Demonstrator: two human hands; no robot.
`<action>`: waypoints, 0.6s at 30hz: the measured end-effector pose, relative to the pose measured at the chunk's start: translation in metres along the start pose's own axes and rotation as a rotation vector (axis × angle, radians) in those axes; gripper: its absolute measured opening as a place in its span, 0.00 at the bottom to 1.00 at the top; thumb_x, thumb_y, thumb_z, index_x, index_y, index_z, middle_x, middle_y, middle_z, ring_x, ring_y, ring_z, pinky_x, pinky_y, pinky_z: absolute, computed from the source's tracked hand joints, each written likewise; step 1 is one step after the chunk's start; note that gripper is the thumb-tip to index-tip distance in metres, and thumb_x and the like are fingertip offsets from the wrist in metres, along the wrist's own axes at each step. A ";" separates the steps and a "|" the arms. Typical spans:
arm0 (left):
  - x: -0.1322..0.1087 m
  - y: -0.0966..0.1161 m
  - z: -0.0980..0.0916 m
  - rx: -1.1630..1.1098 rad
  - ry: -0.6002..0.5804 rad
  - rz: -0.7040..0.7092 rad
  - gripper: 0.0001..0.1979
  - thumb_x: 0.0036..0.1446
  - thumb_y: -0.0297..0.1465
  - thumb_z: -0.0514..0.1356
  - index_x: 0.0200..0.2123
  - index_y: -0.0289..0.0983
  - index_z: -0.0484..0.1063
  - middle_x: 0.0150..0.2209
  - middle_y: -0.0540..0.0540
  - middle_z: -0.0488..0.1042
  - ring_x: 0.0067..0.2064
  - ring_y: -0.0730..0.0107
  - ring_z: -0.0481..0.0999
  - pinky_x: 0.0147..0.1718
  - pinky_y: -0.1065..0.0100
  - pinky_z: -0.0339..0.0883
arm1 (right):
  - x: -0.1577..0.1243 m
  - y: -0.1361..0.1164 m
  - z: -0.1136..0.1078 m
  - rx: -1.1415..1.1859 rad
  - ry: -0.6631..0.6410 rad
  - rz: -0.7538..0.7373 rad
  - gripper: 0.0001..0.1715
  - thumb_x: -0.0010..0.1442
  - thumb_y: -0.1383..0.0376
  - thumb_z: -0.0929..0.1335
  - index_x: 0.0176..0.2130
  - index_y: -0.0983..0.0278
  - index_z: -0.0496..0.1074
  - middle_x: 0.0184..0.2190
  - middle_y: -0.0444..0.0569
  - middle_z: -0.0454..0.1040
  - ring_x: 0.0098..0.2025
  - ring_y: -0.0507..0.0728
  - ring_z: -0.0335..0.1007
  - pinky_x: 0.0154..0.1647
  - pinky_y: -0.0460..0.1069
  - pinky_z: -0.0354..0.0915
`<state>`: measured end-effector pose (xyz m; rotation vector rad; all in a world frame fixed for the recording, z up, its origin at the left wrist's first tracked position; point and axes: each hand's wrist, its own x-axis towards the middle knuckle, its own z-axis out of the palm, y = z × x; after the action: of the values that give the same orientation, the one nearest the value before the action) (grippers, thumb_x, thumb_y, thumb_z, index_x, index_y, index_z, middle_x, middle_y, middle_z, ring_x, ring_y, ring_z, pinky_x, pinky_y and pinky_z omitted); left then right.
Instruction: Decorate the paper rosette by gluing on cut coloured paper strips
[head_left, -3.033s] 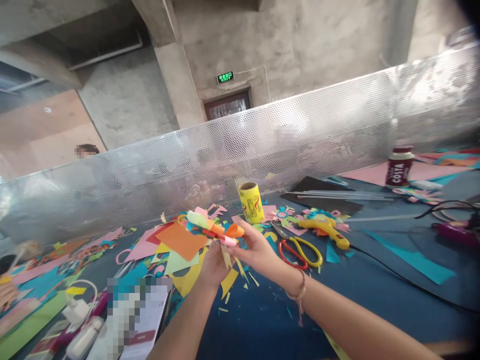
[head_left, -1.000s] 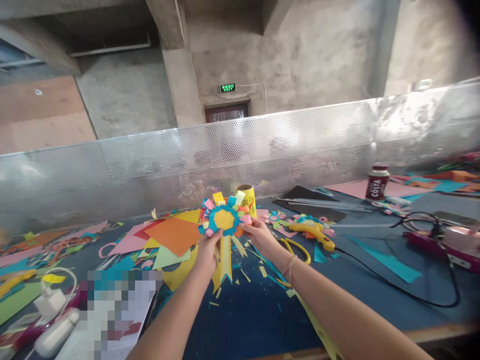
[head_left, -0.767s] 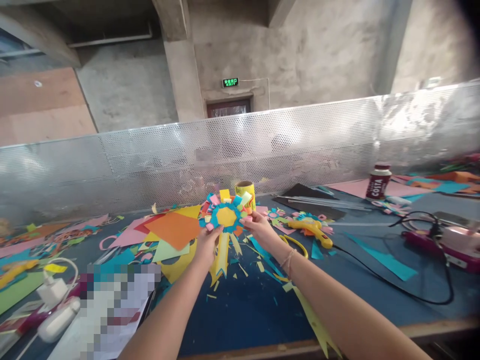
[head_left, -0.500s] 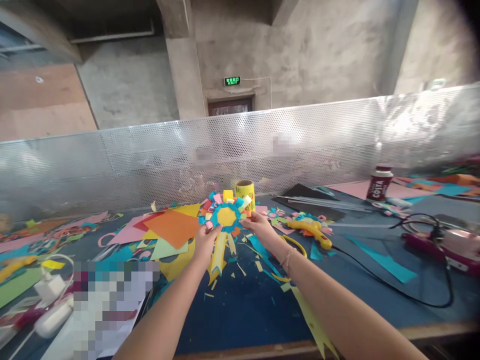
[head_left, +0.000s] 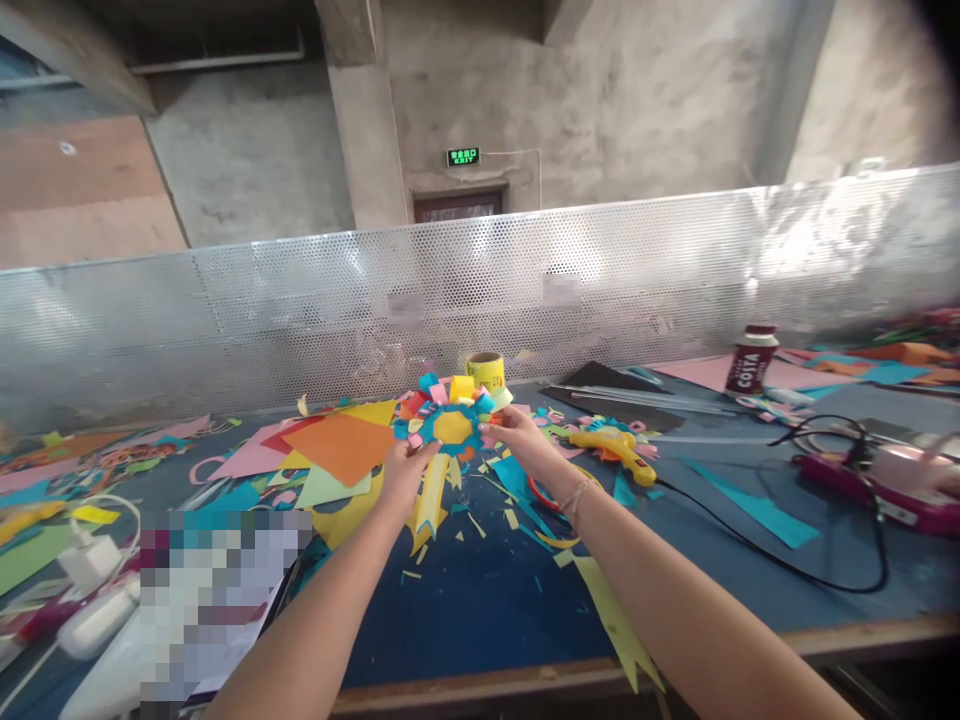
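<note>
Centrally, one paper rosette point(head_left: 453, 428), yellow middle, blue ring, coloured loops, yellow tails, hangs above the blue tabletop point(head_left: 465, 640) between two hands: the left hand point(head_left: 405, 478) has its grip pinched closed on the lower-left edge, the right hand point(head_left: 525, 440) its grip pinched closed on the right edge. Just behind stands one yellow roll point(head_left: 486, 371), partly hidden; leftward lies an orange sheet point(head_left: 341, 448); rightward lie scissors point(head_left: 556, 543), partly covered by the forearm, and one yellow glue gun point(head_left: 616, 446), corded, with a dark-red bottle point(head_left: 751, 362) farther off.

Roll point(head_left: 484, 372) behind rosette point(head_left: 454, 428); glue gun point(head_left: 619, 450) to right, paper sheets point(head_left: 337, 448) to left.
</note>
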<state>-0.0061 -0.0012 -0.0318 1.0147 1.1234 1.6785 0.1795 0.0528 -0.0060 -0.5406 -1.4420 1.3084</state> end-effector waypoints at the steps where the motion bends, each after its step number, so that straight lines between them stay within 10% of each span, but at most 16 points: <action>1: -0.001 0.001 0.000 -0.010 -0.002 0.015 0.23 0.31 0.40 0.74 0.22 0.36 0.64 0.17 0.56 0.64 0.19 0.78 0.63 0.21 0.73 0.56 | 0.000 0.002 0.000 -0.005 0.000 0.011 0.24 0.36 0.60 0.79 0.34 0.62 0.72 0.31 0.44 0.76 0.34 0.55 0.72 0.37 0.49 0.67; 18: -0.006 0.011 0.006 -0.204 -0.055 -0.040 0.22 0.29 0.33 0.75 0.30 0.34 0.73 0.27 0.47 0.78 0.26 0.68 0.76 0.26 0.69 0.67 | 0.000 0.008 -0.001 0.026 0.066 0.083 0.23 0.37 0.58 0.79 0.33 0.62 0.73 0.30 0.43 0.76 0.29 0.51 0.70 0.29 0.46 0.65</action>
<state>-0.0013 -0.0081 -0.0207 0.8977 0.9108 1.6849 0.1778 0.0556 -0.0130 -0.6268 -1.3593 1.3600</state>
